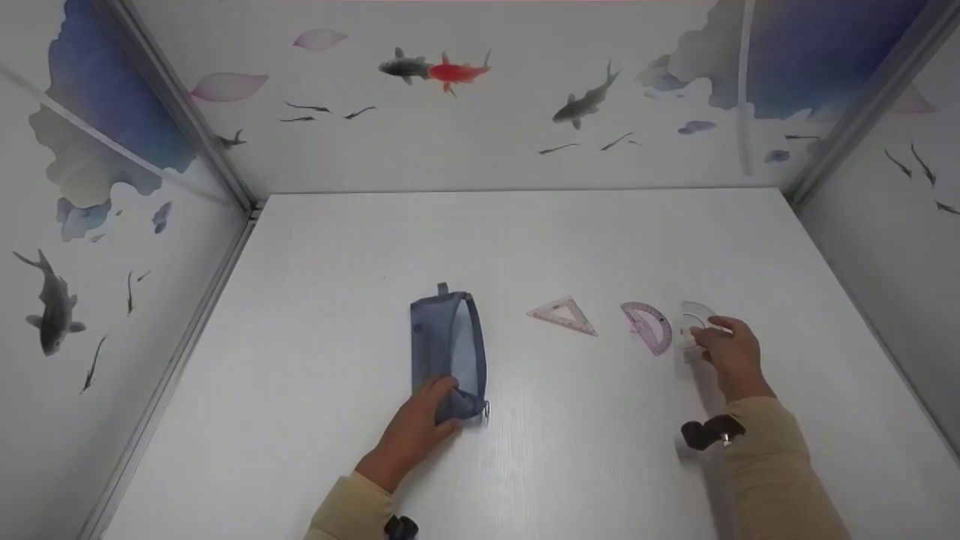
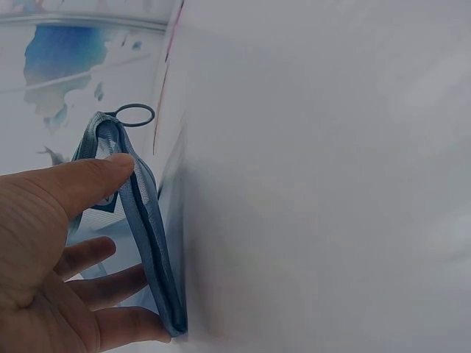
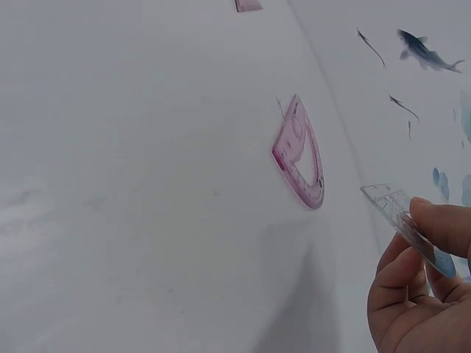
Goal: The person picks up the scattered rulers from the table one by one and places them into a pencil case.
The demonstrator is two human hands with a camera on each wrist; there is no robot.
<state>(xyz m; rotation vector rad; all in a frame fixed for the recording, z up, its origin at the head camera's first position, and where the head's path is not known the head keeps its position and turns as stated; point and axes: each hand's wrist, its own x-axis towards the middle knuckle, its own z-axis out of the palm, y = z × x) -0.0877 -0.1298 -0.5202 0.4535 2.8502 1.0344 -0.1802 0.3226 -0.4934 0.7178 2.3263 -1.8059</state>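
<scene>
A blue pencil case (image 1: 431,341) with its zip side gaping lies on the table in the head view. My left hand (image 1: 416,424) grips its near end; in the left wrist view the thumb is at the pencil case's (image 2: 151,228) opening, the other fingers along its side. My right hand (image 1: 731,352) pinches a clear protractor (image 3: 397,209) between thumb and fingers, lifted off the table in the right wrist view. Left of that hand lies a pink protractor (image 1: 649,328). A pink set square (image 1: 566,315) lies between it and the pencil case.
The white table (image 1: 525,240) is bounded by a back wall (image 1: 510,150) and side walls, printed with fish and blue patches. A zip pull ring (image 2: 135,115) sticks out from the pencil case. A black strap device (image 1: 712,433) sits at the right wrist.
</scene>
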